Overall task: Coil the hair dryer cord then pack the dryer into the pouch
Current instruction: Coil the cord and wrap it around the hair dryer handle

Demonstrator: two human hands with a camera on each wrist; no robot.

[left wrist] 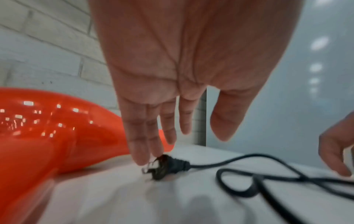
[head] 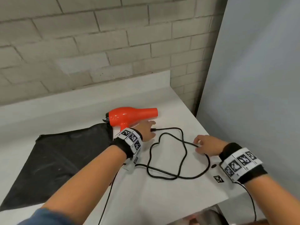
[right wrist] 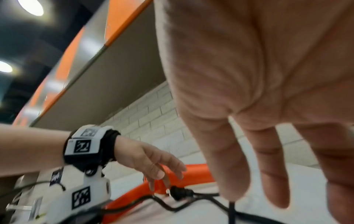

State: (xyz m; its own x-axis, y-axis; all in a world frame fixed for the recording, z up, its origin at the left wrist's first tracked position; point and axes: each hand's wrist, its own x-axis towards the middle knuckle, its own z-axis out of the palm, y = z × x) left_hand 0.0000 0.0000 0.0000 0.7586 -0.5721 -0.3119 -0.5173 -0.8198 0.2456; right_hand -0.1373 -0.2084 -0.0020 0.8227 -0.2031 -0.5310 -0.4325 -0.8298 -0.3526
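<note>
An orange hair dryer (head: 129,116) lies on its side on the white table (head: 146,192), nozzle pointing right. Its black cord (head: 183,158) sprawls in loose loops in front of it and ends in a plug (left wrist: 164,166). My left hand (head: 146,129) hovers by the dryer's handle, fingers straight, their tips at the plug without gripping it. My right hand (head: 203,144) is open, its fingertips (right wrist: 237,189) down at the cord's right loop. A black pouch (head: 53,159) lies flat on the left, its mouth next to the dryer's rear.
A brick wall (head: 97,46) stands behind the table and a grey panel (head: 259,78) closes the right side. The table's right edge (head: 227,159) runs close to my right wrist. A small marker tag (head: 218,178) is stuck near it.
</note>
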